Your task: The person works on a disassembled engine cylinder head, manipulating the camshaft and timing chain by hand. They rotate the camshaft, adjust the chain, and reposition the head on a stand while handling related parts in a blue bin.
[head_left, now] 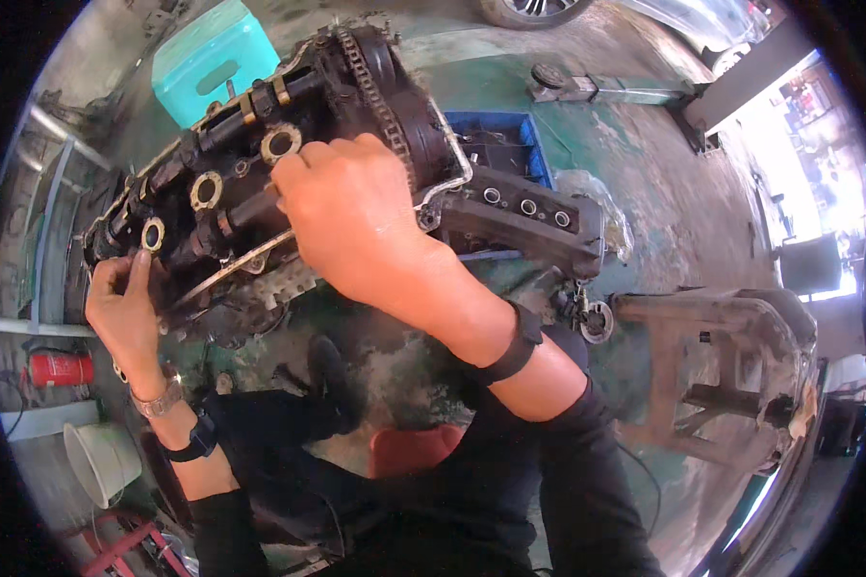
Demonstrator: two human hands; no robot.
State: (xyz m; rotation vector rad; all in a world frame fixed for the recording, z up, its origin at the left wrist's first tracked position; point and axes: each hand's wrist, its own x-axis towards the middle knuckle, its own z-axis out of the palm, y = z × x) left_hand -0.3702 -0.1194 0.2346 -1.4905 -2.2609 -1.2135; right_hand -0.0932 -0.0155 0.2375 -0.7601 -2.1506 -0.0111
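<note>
Plainly greasy metal engine (236,199) under right hand (351,207), left hand (122,308) against a flat, pale ring (145,234), each grip unclear.

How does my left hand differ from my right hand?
Your left hand is at the left end of the engine, index fingertip by a pale ring; your right hand is near the chain, fingertips mostly hidden. The left wrist has a metal wristband and black band; the right, only a black band. Both are ungloved.

Right hand (351,197) arches palm-down, fingers (290,174) seemingly curled.
</note>
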